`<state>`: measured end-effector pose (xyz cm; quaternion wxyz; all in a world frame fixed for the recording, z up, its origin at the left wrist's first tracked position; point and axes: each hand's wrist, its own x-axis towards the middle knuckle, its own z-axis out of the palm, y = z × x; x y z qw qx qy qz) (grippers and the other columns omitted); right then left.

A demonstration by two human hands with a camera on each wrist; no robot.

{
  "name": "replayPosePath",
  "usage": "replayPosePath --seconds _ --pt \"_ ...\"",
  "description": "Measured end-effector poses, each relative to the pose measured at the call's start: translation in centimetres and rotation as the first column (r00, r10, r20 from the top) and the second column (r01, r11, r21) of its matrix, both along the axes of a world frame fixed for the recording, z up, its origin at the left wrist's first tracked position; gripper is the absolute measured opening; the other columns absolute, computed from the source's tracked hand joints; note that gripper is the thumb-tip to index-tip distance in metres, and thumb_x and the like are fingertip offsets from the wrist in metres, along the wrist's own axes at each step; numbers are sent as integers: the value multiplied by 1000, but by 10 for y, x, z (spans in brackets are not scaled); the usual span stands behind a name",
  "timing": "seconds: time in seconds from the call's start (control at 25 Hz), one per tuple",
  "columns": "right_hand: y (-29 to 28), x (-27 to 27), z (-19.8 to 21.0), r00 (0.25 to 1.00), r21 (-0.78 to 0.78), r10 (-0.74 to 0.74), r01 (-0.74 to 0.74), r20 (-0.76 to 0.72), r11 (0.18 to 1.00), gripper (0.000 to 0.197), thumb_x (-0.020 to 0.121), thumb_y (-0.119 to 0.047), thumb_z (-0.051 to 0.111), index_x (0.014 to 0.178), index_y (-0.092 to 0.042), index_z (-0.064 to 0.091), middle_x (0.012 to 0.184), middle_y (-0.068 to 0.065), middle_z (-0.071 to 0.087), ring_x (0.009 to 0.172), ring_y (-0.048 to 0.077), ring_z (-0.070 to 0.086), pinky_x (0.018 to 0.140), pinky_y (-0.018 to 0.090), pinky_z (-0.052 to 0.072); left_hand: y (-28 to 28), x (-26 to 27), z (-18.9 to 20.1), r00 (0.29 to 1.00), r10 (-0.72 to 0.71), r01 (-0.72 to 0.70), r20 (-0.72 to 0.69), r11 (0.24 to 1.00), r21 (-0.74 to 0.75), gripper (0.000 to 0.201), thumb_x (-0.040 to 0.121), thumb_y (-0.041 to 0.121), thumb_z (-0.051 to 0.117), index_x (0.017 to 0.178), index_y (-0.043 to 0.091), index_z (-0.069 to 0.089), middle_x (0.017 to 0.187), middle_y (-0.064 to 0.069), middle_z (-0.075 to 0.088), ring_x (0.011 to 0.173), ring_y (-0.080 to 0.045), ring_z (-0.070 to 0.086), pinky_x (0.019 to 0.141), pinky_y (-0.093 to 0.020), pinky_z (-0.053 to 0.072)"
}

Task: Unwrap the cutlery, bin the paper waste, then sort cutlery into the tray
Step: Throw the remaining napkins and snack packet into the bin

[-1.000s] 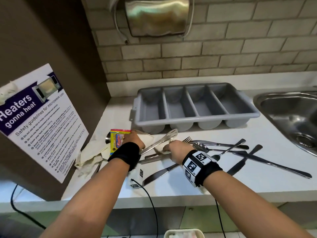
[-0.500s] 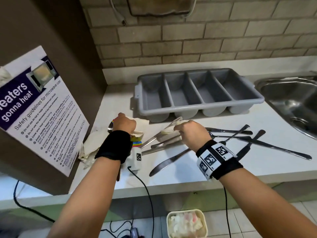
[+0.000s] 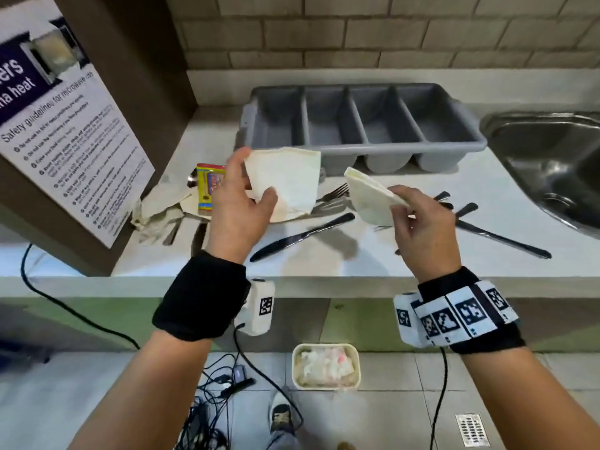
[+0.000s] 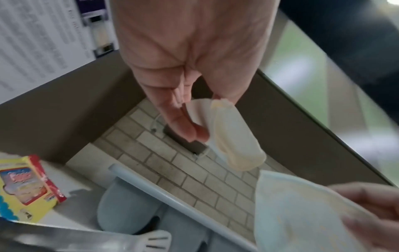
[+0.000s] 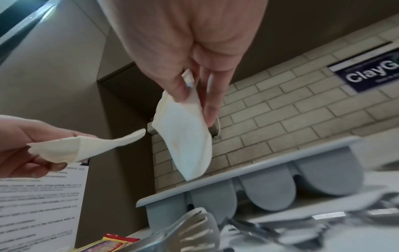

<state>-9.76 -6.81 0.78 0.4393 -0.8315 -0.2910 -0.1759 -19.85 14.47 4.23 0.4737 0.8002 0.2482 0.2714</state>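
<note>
head view, starting left of the left hand (image 3: 238,203): a heap of crumpled wrappers (image 3: 159,206) lies on the counter (image 3: 373,254) against the sign board, with a yellow packet (image 3: 210,186) just beside the knuckles, probably pushed aside to keep the working patch free. the left hand is raised off the counter and pinches one paper napkin (image 3: 285,183) between thumb and fingers, so the sheet hangs flat and clear of the metal. under and between the two hands the bare cutlery (image 3: 298,237) lies loose (a knife nearest, forks and more handles further on), none of it in either hand. the right hand (image 3: 418,228) pinches a second napkin (image 3: 370,199) by its edge, letting it droop. both sheets seem lifted so they can go down together into the cream bin (image 3: 326,365), which stands on the floor below and between the wrists, already holding paper. beyond the fingertips of both hands sits the grey tray (image 3: 363,118), its four compartments showing no cutlery, so sorting looks not yet begun. a steel sink (image 3: 552,164) lies well off to the right hand's far side.
</note>
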Motion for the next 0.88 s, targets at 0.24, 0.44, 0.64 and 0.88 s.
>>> replayPosePath --seconds 0.24,0.44,0.64,0.88 --pt "-78 -32 -66 990 102 30 -16 -137 995 28 83 0 46 108 7 54 97 10 57 84 5 50 64 5 43 -101 -25 -68 990 -126 132 -63 986 103 23 76 14 59 96 25 54 83 31 53 46 -3 48 54 -16 39" --pt "-123 -52 -137 965 60 -11 28 -260 998 17 80 6 49 92 8 60 90 27 64 74 6 50 62 -3 40 -129 -56 -147 952 -167 187 -258 981 58 27 74 15 50 99 16 61 69 4 55 49 -3 45 55 -21 33" --pt "-129 -65 -254 797 -83 -151 127 -584 988 23 81 15 52 87 2 70 95 14 59 82 13 57 64 4 43 -130 -53 -273 719 -216 205 -661 974 -94 27 84 5 51 109 13 59 63 -5 57 63 -27 48 72 -34 46" --pt "-100 -72 -428 429 -310 -326 108 -843 945 39 81 15 41 108 -1 64 122 21 55 99 38 63 93 41 51 -116 -33 -422 491 -237 112 -838 971 -209 36 88 5 47 123 11 53 117 -19 63 106 -31 58 66 -20 32"
